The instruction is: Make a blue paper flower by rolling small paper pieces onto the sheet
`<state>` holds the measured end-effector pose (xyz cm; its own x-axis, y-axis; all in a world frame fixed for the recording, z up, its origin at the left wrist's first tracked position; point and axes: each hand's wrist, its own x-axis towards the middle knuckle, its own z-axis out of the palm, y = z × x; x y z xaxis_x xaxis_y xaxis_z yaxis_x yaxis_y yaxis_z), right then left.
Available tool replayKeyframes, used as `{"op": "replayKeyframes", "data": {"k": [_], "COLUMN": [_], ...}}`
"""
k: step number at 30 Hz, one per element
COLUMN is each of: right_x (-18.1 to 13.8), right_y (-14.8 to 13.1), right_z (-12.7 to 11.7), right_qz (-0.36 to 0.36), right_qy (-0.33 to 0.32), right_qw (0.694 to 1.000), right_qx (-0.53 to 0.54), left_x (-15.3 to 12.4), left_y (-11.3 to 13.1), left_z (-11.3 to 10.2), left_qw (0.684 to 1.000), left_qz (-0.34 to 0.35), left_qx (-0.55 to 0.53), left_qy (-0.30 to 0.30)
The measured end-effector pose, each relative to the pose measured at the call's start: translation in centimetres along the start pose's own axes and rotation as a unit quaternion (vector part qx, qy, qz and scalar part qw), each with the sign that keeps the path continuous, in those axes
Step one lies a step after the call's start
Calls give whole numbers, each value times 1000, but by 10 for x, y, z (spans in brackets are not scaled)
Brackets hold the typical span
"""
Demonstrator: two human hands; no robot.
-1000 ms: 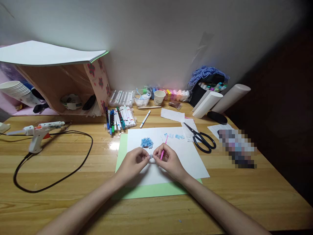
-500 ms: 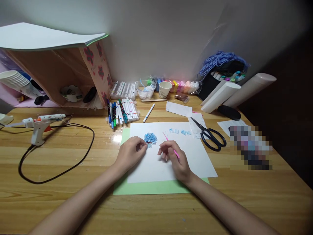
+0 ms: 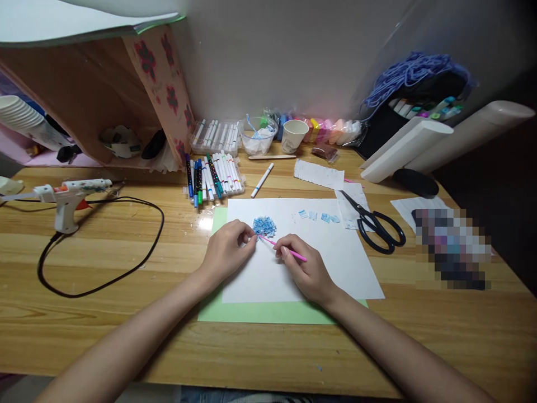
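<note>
A round cluster of small blue and white paper bits point(image 3: 264, 226) lies on the white paper sheet point(image 3: 293, 285), which rests over a green sheet point(image 3: 268, 314). My left hand point(image 3: 230, 243) is at the cluster's lower left edge, thumb and forefinger pinched; what is between them is too small to make out. In my right hand point(image 3: 300, 263) is a thin pink stick point(image 3: 297, 255), held like a pen. Its tip touches or nearly touches the cluster's lower edge, close to my left fingertips. Several small blue-and-white paper pieces point(image 3: 325, 217) lie to the upper right.
Black-handled scissors point(image 3: 380, 232) lie right of the sheet. A glue gun point(image 3: 69, 204) with a looped black cord point(image 3: 161, 235) is at the left. Behind are markers point(image 3: 213, 179), a lone marker point(image 3: 262, 180), a plastic bowl point(image 3: 257, 143) and a paper cup point(image 3: 294, 136).
My right hand has turned the pink stick so its tip points left, at the cluster beside my left fingertips. My left hand stays pinched there. The camera view has shifted slightly.
</note>
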<state>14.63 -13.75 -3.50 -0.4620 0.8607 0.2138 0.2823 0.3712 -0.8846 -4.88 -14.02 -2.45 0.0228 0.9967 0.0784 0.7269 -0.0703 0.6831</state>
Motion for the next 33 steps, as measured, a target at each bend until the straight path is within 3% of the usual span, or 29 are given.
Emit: {"op": "replayKeyframes", "data": {"k": [15,33], "right_x": [2,6], "right_y": [0,1], "right_z": [3,-2], "right_qz": [-15,-121], "right_qy": [-15,-20], "right_qw": [999,984], "right_qx": [-48,-127], "left_x": [1,8], "left_y": [-2,-13], "left_z": [2,-6], "left_qw": [1000,1000], "left_qz": [10,27], "left_qx": [7,-1], "left_qy": [1,14]}}
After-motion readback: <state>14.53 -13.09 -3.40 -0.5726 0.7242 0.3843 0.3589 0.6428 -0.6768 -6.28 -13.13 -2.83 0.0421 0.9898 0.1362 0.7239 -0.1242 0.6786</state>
